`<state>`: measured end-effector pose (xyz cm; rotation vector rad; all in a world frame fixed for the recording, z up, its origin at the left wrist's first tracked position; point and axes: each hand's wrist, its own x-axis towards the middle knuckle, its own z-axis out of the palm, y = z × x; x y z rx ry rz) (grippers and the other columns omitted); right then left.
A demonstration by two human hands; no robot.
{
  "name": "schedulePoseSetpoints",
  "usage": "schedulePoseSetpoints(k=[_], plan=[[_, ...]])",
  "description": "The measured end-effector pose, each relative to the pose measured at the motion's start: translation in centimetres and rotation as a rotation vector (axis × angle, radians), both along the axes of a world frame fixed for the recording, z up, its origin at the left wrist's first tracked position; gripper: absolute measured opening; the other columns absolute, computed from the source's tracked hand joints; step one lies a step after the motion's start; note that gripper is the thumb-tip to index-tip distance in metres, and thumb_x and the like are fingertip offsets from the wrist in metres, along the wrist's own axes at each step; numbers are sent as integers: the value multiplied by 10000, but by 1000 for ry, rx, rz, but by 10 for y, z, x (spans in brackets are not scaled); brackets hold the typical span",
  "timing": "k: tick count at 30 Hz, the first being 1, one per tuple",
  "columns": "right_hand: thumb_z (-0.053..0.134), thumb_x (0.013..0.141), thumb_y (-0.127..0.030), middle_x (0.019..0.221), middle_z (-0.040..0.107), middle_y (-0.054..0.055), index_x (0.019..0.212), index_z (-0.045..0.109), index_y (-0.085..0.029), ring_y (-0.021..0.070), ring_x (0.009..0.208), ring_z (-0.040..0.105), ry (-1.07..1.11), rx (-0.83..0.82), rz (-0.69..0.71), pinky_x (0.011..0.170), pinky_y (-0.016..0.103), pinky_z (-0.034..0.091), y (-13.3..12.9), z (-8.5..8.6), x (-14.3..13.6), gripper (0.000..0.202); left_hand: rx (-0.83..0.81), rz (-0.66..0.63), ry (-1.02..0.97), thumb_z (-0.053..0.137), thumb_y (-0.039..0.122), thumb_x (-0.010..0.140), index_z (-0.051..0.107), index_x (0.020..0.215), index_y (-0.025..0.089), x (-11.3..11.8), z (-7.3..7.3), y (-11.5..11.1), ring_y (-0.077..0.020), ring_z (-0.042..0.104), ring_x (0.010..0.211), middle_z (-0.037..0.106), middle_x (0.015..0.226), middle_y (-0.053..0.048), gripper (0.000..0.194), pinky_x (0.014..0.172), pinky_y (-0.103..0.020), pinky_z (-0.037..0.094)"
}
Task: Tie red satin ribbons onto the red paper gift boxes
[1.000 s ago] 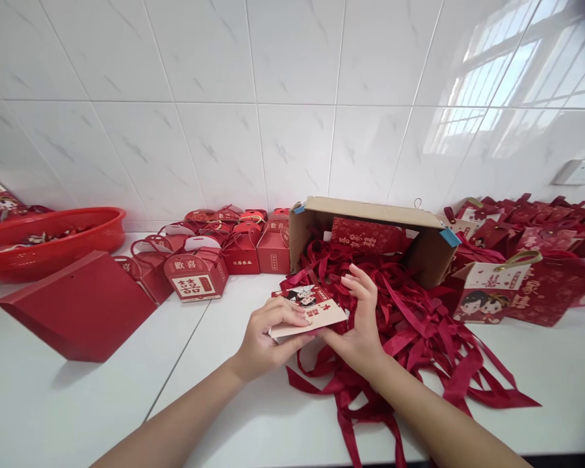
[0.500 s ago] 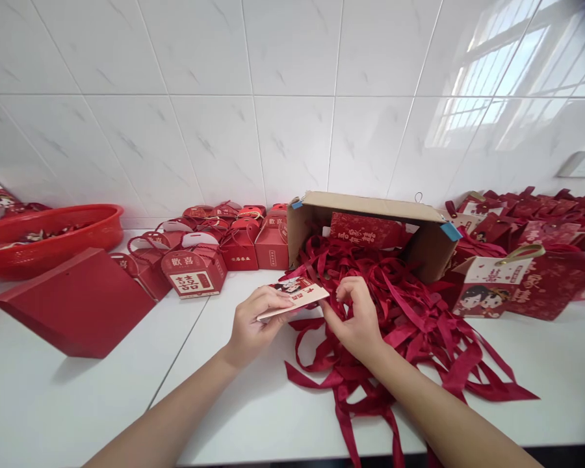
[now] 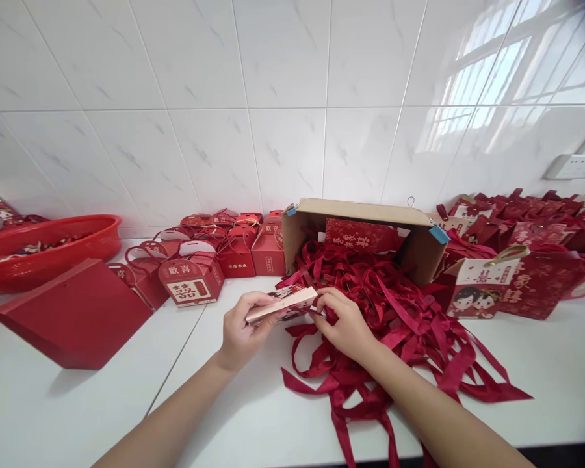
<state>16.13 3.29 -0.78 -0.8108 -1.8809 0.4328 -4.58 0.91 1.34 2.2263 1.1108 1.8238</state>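
Note:
My left hand [image 3: 244,328] is closed around a small paper gift box [image 3: 283,305], printed red and cream and held nearly flat above the counter. Its pale narrow edge is tilted up towards me, and part of the printed face shows below. At the box's right end is my right hand [image 3: 344,323], its fingers curled and its thumb and fingertips drawn together by the corner. What lies between those fingertips is hidden. Just beneath and behind my right hand spreads a heap of dark red ribbons [image 3: 394,292].
The ribbons spill from a cardboard box [image 3: 361,209] on its side, with a red printed card [image 3: 358,235] inside. Left are small red gift boxes [image 3: 191,281], a larger plain red box [image 3: 78,312] and a red basin [image 3: 97,237]. Finished-looking gift bags [image 3: 480,292] crowd the right.
The gift box has tipped, so its narrow edge now faces up instead of its printed face. My right fingers have curled in to its right end. The view has shifted slightly.

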Motion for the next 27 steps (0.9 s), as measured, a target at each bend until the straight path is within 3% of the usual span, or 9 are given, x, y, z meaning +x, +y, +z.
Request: schedulePoseSetpoints(k=[5, 12, 16, 22, 25, 27], plan=[[599, 760, -144, 724, 624, 14, 751, 596, -198, 146, 673, 580, 59, -60, 96, 644, 271, 474, -3, 18, 12, 55, 30, 61, 28, 653, 237, 789, 587, 819, 183, -4, 4, 2, -137, 648, 655, 655, 720, -19, 90, 582, -230, 525], [681, 782, -285, 916, 682, 51, 793, 685, -222, 179, 879, 636, 477, -233, 285, 764, 321, 532, -7, 29, 20, 65, 124, 26, 46, 701, 166, 737, 594, 761, 186, -2, 10, 2, -147, 631, 710, 641, 744, -27, 111, 618, -264, 526], [668, 804, -289, 895, 704, 47, 854, 621, -205, 147, 786, 654, 625, -375, 291, 720, 291, 548, -10, 29, 19, 108, 153, -32, 76, 699, 125, 728, 572, 758, 187, 4, 9, -1, -150, 645, 706, 632, 740, -22, 144, 622, -276, 548], [685, 793, -247, 626, 598, -85, 891, 352, -267, 89, 547, 599, 757, -198, 145, 541, 188, 481, -24, 37, 14, 347, 239, -161, 181, 699, 100, 721, 565, 810, 174, 13, 5, -8, -161, 664, 732, 637, 767, -44, 177, 637, -268, 569], [663, 809, -223, 681, 601, -43, 839, 449, -240, 95, 595, 613, 668, -96, 87, 551, 192, 493, -32, 38, 13, 217, 243, -220, 198, 692, 108, 734, 572, 829, 170, 15, 3, -11, -161, 658, 740, 619, 750, -39, 165, 641, -263, 568], [604, 853, -219, 798, 655, 19, 857, 539, -221, 135, 753, 659, 600, -75, 134, 673, 247, 541, -34, 37, 15, 64, 243, -239, 212, 684, 114, 742, 578, 855, 172, 15, 3, -12, -161, 651, 747, 618, 760, -41, 165, 644, -269, 564]])
